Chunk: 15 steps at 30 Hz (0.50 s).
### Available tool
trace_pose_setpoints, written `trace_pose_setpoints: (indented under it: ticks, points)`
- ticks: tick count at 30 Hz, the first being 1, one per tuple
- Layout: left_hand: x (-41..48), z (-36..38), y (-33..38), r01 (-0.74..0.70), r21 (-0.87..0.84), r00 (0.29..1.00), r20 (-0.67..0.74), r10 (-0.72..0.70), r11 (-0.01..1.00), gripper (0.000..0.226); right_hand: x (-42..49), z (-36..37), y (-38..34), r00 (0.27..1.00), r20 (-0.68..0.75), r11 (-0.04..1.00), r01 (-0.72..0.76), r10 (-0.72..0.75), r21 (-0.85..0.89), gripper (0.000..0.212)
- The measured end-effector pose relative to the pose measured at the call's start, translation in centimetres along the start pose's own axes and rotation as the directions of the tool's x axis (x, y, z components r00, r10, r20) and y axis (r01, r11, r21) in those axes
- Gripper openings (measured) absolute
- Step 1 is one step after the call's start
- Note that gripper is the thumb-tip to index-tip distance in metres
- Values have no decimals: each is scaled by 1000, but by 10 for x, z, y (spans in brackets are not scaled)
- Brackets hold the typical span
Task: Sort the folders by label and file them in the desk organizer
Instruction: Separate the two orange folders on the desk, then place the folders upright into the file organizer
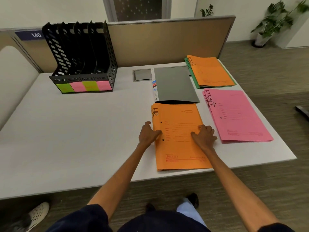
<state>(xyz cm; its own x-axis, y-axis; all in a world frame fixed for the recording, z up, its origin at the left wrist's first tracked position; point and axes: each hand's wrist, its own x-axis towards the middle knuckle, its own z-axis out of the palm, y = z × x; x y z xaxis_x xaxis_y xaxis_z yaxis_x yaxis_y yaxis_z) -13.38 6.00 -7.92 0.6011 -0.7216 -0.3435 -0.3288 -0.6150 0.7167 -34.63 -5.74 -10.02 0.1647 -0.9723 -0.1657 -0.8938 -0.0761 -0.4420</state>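
An orange folder marked HR (180, 148) lies at the table's front edge, on top of a small stack. My left hand (148, 133) rests on its left edge with the thumb on the cover. My right hand (204, 135) lies flat on its right side. A pink stack marked FINANCE (237, 114) sits to the right. Behind it an orange folder marked ADMIN (212, 72) lies on a green one. A grey folder (175, 84) lies behind the HR stack. The black desk organizer (82, 61) stands at the back left, its slots hold nothing, with green and pink labels along its front.
A tan partition (167, 42) runs along the table's back edge. A grey cable hatch (142, 75) is set into the white table (83, 131). A potted plant (274, 22) stands on the floor at the far right. Someone's white shoe (37, 213) shows at the lower left.
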Motion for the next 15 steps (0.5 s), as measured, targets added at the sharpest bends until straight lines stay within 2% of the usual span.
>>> trace_pose_setpoints:
  ticks: [7, 15]
  points:
    - [33, -7, 23, -47, -88, 986, -161, 33, 995, 70, 41, -13, -26, 1000, 10, 983, 4, -6, 184, 50]
    - [95, -12, 57, -28, -125, 982, -189, 4, 992, 71, 130, -29, -58, 996, 57, 971, 47, -62, 236, 58]
